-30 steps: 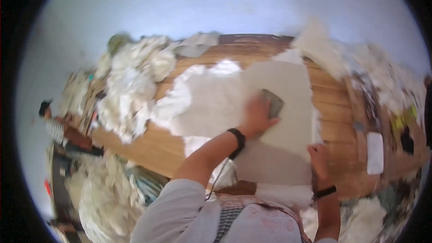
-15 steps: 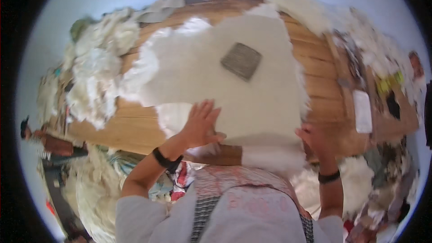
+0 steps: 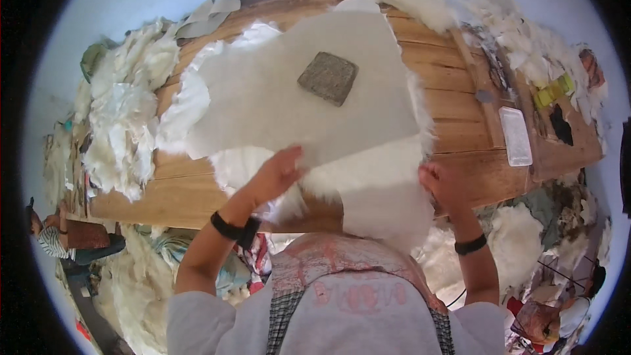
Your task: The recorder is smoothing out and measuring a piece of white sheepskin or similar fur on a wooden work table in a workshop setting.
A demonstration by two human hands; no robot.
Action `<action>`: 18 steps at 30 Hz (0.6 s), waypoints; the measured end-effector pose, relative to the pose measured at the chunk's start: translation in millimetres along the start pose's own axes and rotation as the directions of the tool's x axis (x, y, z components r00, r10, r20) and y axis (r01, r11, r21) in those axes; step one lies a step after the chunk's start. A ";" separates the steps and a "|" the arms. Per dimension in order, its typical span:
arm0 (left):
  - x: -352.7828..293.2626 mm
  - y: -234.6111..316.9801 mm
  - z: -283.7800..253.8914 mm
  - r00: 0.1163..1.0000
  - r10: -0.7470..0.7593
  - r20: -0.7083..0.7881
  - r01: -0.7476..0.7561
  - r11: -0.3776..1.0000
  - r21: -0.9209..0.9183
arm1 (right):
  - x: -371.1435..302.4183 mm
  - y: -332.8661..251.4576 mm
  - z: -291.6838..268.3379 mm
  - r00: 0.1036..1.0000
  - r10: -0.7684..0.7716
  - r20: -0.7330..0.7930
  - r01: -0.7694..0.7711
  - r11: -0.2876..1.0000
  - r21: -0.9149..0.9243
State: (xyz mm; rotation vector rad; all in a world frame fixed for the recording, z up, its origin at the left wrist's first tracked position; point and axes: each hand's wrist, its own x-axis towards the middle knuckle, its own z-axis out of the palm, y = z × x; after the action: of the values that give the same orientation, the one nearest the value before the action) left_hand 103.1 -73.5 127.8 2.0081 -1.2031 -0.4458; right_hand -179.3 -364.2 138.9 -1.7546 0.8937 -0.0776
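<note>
A pale hide (image 3: 263, 85) with white fleece along its ragged edges lies skin side up over the table. On its middle rests a rough grey square block (image 3: 328, 77). Along the near part, a band of white fleece (image 3: 374, 161) shows below the beige skin. My left hand (image 3: 276, 176) is closed, its fingers curled at the left end of that band. At the right edge, my right hand (image 3: 442, 185) pinches the hide between thumb and fingers. A lower flap (image 3: 381, 213) hangs toward my apron.
Heaps of white fleece stand at the left (image 3: 121, 138) and far right (image 3: 526, 39) of the wooden table (image 3: 453, 112). A white tray-like slab (image 3: 516, 137) and a yellow-green object (image 3: 553, 91) lie at right. Another person (image 3: 56, 240) is at far left.
My left hand has gone from spread flat to curled fingers. White fleece now shows along the near part where beige skin was. The view has shifted, and the block appears farther left.
</note>
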 end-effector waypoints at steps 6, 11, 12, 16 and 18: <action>-20.2 22.9 13.7 0.936 0.205 0.287 -0.323 0.827 0.461 | -28.4 21.0 10.3 0.982 0.044 -0.185 -0.081 0.977 -0.198; -18.7 21.7 13.6 0.926 0.240 0.292 -0.349 0.839 0.417 | -29.0 13.1 9.7 0.985 0.029 -0.168 -0.088 0.931 -0.355; -18.3 22.1 13.1 0.925 0.248 0.288 -0.353 0.843 0.407 | -29.0 18.5 9.3 0.984 0.033 -0.173 -0.088 0.944 -0.318; -16.6 26.1 12.3 0.923 0.238 0.302 -0.351 0.843 0.407 | -29.7 30.7 4.1 0.983 0.063 -0.172 -0.105 0.965 -0.242; -21.0 19.0 13.8 0.931 0.218 0.293 -0.329 0.847 0.417 | -29.3 26.0 3.0 0.981 0.095 -0.169 -0.132 0.966 -0.221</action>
State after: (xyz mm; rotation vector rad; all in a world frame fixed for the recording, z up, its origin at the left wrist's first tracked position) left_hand 72.5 -66.6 131.2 2.1591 -1.8638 -0.2727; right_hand -212.4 -346.9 126.5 -1.9282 1.1557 -0.0378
